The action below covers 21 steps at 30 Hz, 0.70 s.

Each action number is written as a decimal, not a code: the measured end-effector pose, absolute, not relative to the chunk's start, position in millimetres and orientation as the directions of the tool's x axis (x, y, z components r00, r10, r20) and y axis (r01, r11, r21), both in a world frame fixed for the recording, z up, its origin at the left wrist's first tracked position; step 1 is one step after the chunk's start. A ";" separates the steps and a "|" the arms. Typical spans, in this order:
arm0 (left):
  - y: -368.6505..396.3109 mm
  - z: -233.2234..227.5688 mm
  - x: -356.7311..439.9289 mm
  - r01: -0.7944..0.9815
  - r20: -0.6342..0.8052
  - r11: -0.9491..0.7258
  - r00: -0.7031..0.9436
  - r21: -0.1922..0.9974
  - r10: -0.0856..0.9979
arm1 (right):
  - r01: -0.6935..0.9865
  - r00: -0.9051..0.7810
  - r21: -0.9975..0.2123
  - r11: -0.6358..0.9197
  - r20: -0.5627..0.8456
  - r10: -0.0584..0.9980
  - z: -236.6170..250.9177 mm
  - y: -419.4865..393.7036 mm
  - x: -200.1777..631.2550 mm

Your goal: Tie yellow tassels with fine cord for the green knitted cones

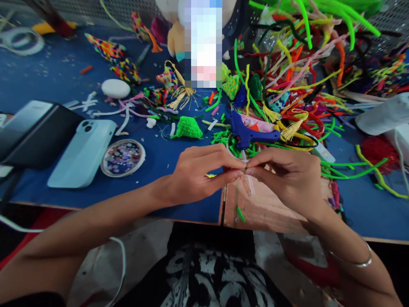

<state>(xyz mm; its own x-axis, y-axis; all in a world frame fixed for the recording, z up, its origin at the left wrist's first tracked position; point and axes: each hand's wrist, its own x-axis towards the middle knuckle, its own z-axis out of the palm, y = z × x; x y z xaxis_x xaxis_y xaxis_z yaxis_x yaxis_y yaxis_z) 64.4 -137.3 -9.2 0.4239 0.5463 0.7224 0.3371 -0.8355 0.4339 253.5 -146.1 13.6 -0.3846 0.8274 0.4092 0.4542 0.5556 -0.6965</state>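
Keep left hand point(194, 175) and right hand point(287, 179) fingertips pinched together on what appears a small yellow piece point(211, 175), clear of the blue glue gun point(252, 134) beyond them.

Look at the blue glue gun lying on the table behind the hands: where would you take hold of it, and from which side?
Probably by the handle of the blue glue gun, the thick end at its left, coming down from above. It lies flat on its side with the barrel pointing right, where the hot tip may be. Green pipe cleaners crowd the barrel end, while the handle end looks freer. The left hand is nearer to it than the right hand.
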 end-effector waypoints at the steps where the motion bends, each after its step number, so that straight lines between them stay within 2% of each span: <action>1: -137.3 -9.5 64.5 0.337 0.724 -0.837 0.424 0.431 0.544 | 0.447 -0.384 -0.718 0.534 0.385 0.839 14.1 -145.9 253.6; 10: -138.5 -10.6 64.6 0.303 0.723 -0.841 0.431 0.448 0.540 | 0.244 -0.385 -0.935 0.257 0.149 0.911 16.6 -138.8 251.7; 17: -138.1 -11.3 63.0 0.247 0.649 -0.825 0.520 0.508 0.555 | 0.112 -0.550 -0.993 0.044 -0.025 0.835 16.0 -129.3 255.7; 21: -138.1 -13.8 66.8 0.361 0.697 -0.830 0.455 0.424 0.554 | 0.012 -0.566 -0.996 -0.085 -0.077 0.821 10.3 -126.6 255.7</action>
<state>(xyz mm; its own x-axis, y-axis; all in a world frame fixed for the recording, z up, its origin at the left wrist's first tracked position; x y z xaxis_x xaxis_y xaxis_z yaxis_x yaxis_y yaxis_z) 66.8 -138.1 -13.8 0.4545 0.5543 0.6973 0.3614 -0.8302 0.4244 255.7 -126.6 10.3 -0.5658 0.8210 -0.0769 0.0118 -0.0852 -0.9963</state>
